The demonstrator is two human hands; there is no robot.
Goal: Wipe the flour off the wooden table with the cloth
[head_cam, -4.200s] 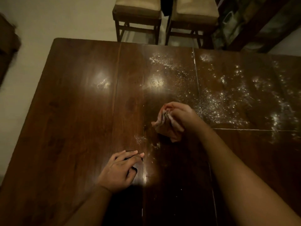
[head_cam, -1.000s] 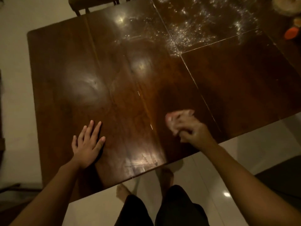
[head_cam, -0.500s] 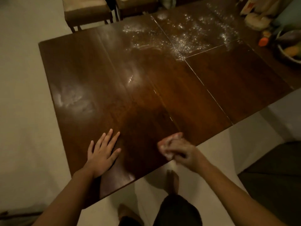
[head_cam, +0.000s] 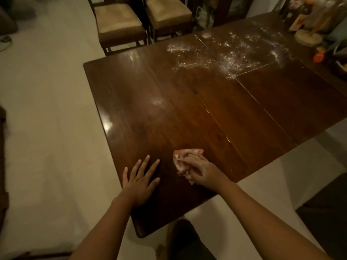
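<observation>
A dark wooden table (head_cam: 187, 113) fills the view. White flour (head_cam: 221, 57) lies scattered over its far right part. My right hand (head_cam: 201, 170) grips a bunched pink cloth (head_cam: 183, 156) and presses it on the table near the front edge. My left hand (head_cam: 139, 178) lies flat on the wood just left of the cloth, fingers spread and straight. The near half of the table shows only glare and a faint smear.
Two cushioned chairs (head_cam: 120, 23) stand at the far side. Bottles, a round wooden stand (head_cam: 308, 37), an orange cap (head_cam: 318, 57) and a bowl crowd the far right of the table. Pale floor lies left and right. My legs show below the table edge.
My right hand, which had drawn the cloth to the table's front edge, has moved back onto the wood, close beside my left hand. The left hand stays flat. The view has shifted.
</observation>
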